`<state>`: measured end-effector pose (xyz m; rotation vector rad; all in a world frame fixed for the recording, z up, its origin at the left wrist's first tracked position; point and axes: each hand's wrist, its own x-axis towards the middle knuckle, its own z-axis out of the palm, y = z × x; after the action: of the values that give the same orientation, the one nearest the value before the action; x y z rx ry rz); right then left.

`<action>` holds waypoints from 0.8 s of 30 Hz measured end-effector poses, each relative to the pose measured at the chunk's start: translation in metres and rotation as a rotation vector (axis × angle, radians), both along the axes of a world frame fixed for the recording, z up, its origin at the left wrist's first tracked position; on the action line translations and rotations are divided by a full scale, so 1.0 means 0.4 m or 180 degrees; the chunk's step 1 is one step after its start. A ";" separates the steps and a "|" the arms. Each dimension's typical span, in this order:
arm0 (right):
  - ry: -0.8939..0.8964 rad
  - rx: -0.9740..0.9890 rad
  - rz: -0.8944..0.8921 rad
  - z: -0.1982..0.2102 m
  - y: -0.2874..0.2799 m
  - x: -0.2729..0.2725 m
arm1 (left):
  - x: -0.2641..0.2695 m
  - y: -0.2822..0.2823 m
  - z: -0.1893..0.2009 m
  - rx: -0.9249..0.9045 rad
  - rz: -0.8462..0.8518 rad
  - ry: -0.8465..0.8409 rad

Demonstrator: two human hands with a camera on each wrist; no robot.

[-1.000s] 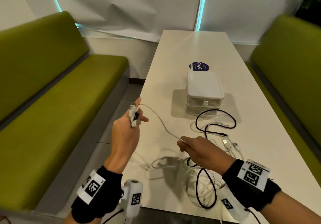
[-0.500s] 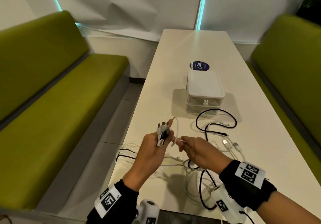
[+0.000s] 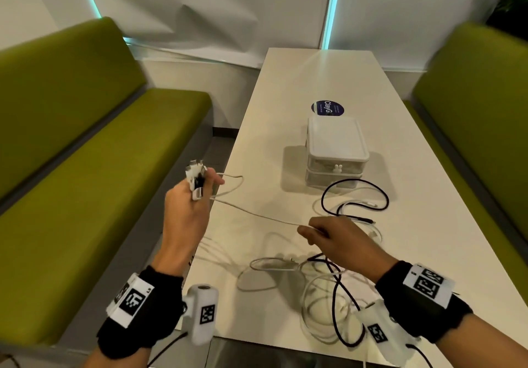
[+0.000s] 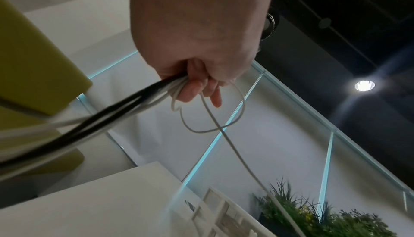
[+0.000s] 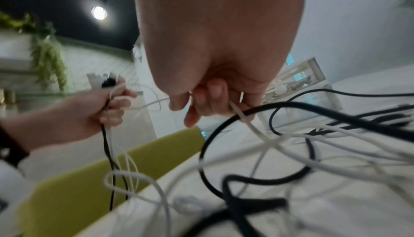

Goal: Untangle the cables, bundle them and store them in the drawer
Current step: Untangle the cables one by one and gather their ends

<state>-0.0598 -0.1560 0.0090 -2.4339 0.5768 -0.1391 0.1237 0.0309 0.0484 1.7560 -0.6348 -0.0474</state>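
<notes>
My left hand is raised beside the table's left edge and grips a bunch of cable ends, white and black plugs sticking up from the fist. In the left wrist view the left hand clasps several white and black cables. One white cable runs taut from it to my right hand, which pinches it above the table. In the right wrist view the right hand holds that white cable. A tangle of white and black cables lies under the right hand. The small white drawer box stands behind, its drawers shut.
The long white table carries a dark round sticker behind the box. Green benches flank it on the left and on the right. A black cable loop lies in front of the box.
My left hand has swung out to the left and up again, away from the right hand, drawing the white cable taut between them. The right hand stayed over the tangle.
</notes>
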 end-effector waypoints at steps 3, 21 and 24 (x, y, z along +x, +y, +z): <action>-0.0113 0.0136 0.0090 0.027 0.004 0.007 | 0.015 -0.006 -0.004 0.0136 0.0250 -0.0108; -0.0596 -0.0157 0.0334 0.037 0.035 0.021 | -0.122 -0.096 -0.089 0.1320 -0.1460 -0.1513; -0.0478 -0.0082 0.0368 0.037 0.035 0.009 | -0.119 -0.095 -0.074 0.1411 -0.1413 -0.1404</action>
<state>-0.0560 -0.1420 0.0239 -2.4490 0.3689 -0.2798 0.0762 -0.0072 0.0186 2.0314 -1.4175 -0.1159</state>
